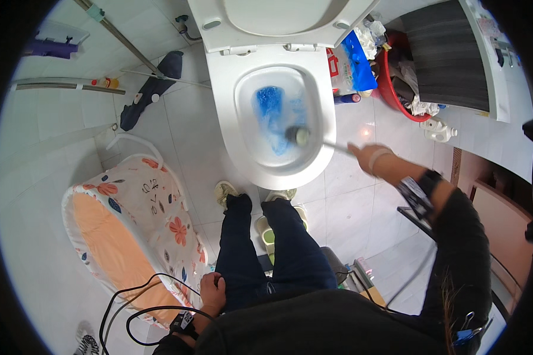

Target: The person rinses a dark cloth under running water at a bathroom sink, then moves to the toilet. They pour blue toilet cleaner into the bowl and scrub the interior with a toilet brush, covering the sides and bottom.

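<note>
My right hand grips the handle of a toilet brush from the right side of a white toilet. The blurred, dark brush head is inside the bowl, toward its lower right wall. Blue liquid with some foam colours the bottom of the bowl. Seat and lid are raised at the back. My left hand hangs beside my left thigh, its fingers curled, with nothing visible in it. It is close to a floral fabric folding bathtub with an orange lining.
A red bin full of rubbish and a blue-and-white bag stand right of the toilet. A white jug lies nearby. A folded umbrella and metal pole are at left. Black cables loop near my left wrist.
</note>
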`<action>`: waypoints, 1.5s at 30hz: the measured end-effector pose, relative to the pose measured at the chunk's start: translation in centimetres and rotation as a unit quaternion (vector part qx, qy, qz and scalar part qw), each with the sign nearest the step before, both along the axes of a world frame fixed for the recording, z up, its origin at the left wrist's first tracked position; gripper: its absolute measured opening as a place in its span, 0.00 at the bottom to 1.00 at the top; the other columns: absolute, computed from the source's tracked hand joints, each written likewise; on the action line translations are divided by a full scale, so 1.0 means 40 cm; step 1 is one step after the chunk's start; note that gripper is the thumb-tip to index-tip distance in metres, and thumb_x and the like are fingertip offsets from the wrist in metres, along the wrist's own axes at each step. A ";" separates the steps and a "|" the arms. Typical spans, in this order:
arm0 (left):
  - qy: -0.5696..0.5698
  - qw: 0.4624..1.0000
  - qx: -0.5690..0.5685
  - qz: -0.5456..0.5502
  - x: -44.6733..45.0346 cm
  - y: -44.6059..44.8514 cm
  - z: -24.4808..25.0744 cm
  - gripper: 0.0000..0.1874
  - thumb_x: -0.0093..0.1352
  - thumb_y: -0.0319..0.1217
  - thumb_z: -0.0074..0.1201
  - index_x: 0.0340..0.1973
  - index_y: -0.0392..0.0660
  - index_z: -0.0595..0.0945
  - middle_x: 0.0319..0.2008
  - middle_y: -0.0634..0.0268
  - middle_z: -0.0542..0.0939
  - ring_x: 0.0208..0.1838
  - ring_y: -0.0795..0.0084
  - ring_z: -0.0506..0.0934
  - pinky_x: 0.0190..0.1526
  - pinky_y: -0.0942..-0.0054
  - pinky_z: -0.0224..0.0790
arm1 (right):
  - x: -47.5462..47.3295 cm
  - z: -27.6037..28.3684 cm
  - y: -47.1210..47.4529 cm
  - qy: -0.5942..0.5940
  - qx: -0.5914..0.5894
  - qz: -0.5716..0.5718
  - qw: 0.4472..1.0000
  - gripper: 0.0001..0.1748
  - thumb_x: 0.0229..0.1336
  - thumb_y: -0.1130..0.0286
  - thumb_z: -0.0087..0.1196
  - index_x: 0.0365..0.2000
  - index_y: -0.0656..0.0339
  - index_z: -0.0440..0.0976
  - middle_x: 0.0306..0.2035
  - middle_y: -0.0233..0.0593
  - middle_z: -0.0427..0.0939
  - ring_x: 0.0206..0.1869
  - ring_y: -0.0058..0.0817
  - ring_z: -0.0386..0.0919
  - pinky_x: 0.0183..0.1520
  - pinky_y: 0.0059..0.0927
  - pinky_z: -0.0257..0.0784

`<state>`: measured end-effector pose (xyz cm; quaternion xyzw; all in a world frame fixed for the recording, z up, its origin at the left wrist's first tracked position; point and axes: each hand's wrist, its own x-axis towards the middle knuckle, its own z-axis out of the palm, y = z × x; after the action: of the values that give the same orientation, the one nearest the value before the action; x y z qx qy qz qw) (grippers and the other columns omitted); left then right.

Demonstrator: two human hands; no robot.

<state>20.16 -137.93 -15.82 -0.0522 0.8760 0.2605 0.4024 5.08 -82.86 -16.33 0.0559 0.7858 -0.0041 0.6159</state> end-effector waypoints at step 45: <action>0.025 0.981 0.057 0.183 0.130 -0.128 -0.029 0.08 0.62 0.31 0.48 0.35 0.41 0.75 0.34 0.56 0.73 0.40 0.56 0.71 0.43 0.62 0.64 | -0.358 0.177 -0.229 0.049 0.288 0.243 0.925 0.23 0.63 0.66 0.35 0.58 0.57 0.57 0.47 0.49 0.74 0.46 0.42 0.76 0.42 0.40 0.73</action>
<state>25.37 -143.06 -16.96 -0.1819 0.8449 0.3807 0.3288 -9.24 -92.00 -9.26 0.0385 0.7715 0.3697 0.5163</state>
